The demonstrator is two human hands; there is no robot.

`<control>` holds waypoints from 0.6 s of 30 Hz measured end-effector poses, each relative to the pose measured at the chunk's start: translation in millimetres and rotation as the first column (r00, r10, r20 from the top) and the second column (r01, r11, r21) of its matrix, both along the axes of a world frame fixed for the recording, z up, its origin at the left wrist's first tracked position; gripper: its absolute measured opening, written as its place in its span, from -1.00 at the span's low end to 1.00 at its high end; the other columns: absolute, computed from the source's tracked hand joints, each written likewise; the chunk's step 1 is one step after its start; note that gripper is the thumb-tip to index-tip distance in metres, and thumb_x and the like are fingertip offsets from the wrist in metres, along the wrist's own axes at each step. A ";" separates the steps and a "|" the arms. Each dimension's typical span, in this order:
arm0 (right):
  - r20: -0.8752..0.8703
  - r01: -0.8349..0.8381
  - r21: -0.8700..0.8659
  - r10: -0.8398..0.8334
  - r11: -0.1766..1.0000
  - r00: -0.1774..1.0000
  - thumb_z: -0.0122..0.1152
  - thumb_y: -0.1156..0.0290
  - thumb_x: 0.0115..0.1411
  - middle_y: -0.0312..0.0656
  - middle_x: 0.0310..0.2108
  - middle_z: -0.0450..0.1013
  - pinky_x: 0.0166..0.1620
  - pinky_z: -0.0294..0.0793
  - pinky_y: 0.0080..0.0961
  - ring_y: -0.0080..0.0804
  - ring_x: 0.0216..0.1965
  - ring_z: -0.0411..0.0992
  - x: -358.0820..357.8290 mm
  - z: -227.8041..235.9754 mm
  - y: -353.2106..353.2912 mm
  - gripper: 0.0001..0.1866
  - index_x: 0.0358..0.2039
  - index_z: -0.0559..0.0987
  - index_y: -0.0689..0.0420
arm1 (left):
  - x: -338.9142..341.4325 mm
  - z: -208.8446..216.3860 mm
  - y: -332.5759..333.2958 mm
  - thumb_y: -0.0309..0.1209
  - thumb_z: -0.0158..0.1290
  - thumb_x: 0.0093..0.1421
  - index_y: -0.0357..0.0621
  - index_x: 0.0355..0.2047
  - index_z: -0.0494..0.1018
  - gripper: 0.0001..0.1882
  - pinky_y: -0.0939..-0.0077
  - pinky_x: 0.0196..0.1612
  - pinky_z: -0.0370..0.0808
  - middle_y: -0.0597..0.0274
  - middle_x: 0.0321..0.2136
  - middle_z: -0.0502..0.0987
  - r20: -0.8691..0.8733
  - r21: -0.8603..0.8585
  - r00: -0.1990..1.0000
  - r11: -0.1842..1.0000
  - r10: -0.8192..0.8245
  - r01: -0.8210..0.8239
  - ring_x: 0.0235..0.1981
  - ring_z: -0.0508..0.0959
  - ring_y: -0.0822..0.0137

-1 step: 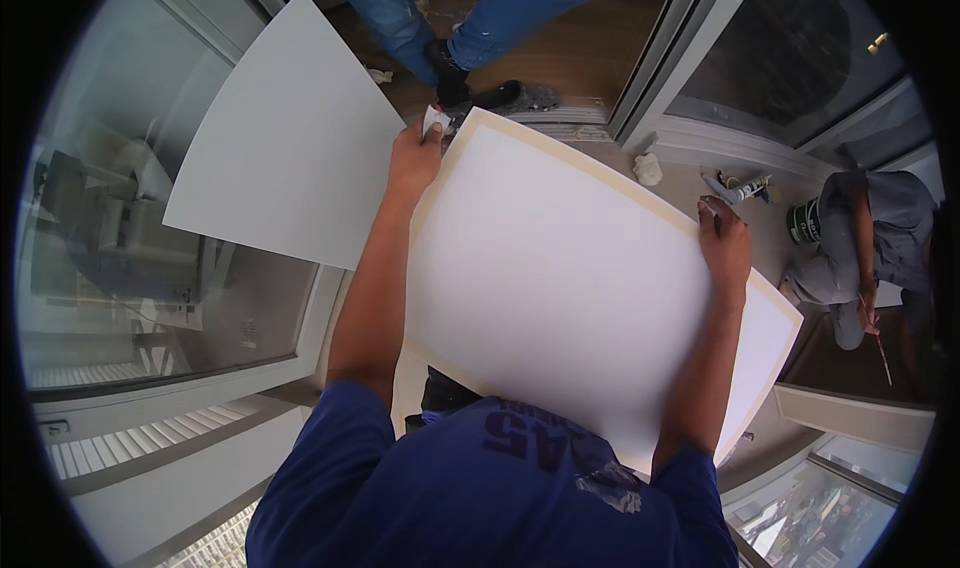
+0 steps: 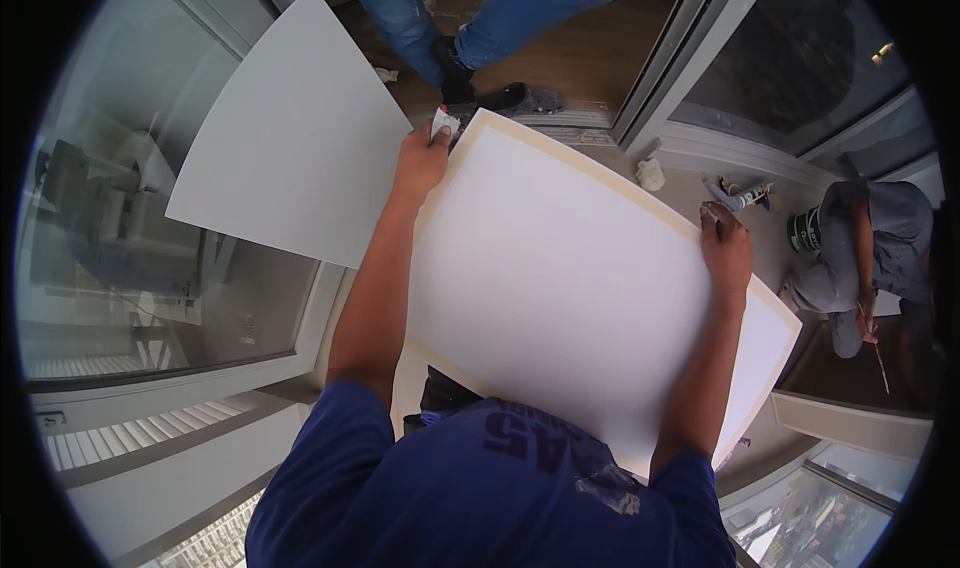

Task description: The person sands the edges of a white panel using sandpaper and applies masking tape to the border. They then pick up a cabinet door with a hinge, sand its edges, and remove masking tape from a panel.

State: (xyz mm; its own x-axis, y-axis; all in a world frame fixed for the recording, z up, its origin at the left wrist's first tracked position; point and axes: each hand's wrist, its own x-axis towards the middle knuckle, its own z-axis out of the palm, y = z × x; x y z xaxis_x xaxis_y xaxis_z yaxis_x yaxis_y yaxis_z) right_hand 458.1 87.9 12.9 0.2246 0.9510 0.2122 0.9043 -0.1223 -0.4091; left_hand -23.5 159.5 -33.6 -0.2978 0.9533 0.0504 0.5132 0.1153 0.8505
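Observation:
A large white panel [image 2: 560,268] with a beige tape-like border lies tilted before me, between my arms. Beyond its upper left corner, my left hand [image 2: 424,160] is closed around a small white object with a red end [image 2: 445,124]; its kind is unclear. My right hand [image 2: 727,248] is over the panel's far right border, its fingers curled together. Whatever those fingers hold is too small to name. To the left of my left arm leans a second, plain white panel [image 2: 295,133], close to my left hand.
Someone in blue jeans [image 2: 515,18] stands in the doorway ahead. At right, a person in grey [image 2: 890,233] crouches by a dark green bucket [image 2: 803,230], holding a thin tool [image 2: 880,366]. A sealant tube [image 2: 750,197] and a crumpled white lump [image 2: 650,175] lie on the floor. Glass doors [image 2: 110,258] flank the left.
The view has shifted slightly. Both hands keep nearly the same pose over and beside the bordered panel.

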 end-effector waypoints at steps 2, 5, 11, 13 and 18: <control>0.020 -0.069 0.053 0.068 0.996 0.998 0.26 0.13 0.35 -0.03 -0.45 0.63 -0.15 0.61 -0.08 0.02 -0.35 0.64 8.8 -9.2 4.5 -0.70 -0.03 0.75 -0.05 | 16.5 16.7 -10.3 -0.23 0.01 0.47 -0.24 0.18 0.53 -0.58 0.07 0.18 0.47 -0.30 0.04 0.62 0.037 -0.111 0.999 0.994 0.012 -0.008 0.12 0.58 -0.27; 0.040 -0.101 0.093 0.098 0.991 0.994 0.26 0.13 0.35 -0.03 -0.47 0.62 -0.16 0.61 -0.08 0.02 -0.36 0.63 7.9 -14.2 8.5 -0.70 -0.03 0.75 -0.04 | 34.1 43.0 -6.7 -0.28 0.03 0.45 -0.26 0.20 0.52 -0.57 0.09 0.19 0.47 -0.30 0.06 0.62 -0.057 -0.094 0.998 0.995 -0.028 0.023 0.13 0.60 -0.24; 0.017 -0.066 0.062 0.065 0.996 0.998 0.25 0.15 0.36 -0.02 -0.49 0.60 -0.21 0.58 -0.07 0.02 -0.40 0.62 1.4 -3.8 9.4 -0.72 -0.05 0.74 -0.02 | 33.3 20.1 15.3 -0.32 0.06 0.43 -0.26 0.23 0.51 -0.56 0.14 0.17 0.50 -0.26 0.02 0.66 -0.026 0.030 0.999 0.999 -0.031 0.032 0.08 0.64 -0.18; 0.025 -0.048 0.042 0.047 0.998 0.999 0.25 0.16 0.36 -0.02 -0.49 0.60 -0.22 0.57 -0.07 0.02 -0.41 0.61 3.0 -3.0 6.5 -0.72 -0.06 0.74 -0.01 | 39.8 32.6 17.5 -0.31 0.06 0.44 -0.25 0.23 0.51 -0.56 0.17 0.16 0.50 -0.24 0.02 0.66 0.015 -0.016 0.997 0.997 -0.073 0.073 0.08 0.65 -0.14; 0.062 -0.082 0.110 0.075 0.991 0.995 0.25 0.17 0.37 -0.02 -0.50 0.59 -0.24 0.57 -0.08 0.01 -0.42 0.60 3.4 -8.6 5.0 -0.73 -0.07 0.74 0.02 | 31.9 34.6 23.1 -0.29 0.05 0.46 -0.27 0.24 0.50 -0.56 0.25 0.15 0.51 -0.20 0.03 0.66 0.296 -0.173 0.952 0.976 -0.073 0.129 0.06 0.66 -0.05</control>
State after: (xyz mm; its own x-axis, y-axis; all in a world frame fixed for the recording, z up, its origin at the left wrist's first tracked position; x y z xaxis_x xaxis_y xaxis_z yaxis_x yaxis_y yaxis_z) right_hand 461.4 92.8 4.3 0.1345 0.9347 0.3290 0.9317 -0.0062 -0.3633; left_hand 8.4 182.6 1.0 -0.1745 0.9629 -0.2060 0.2691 0.2479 0.9307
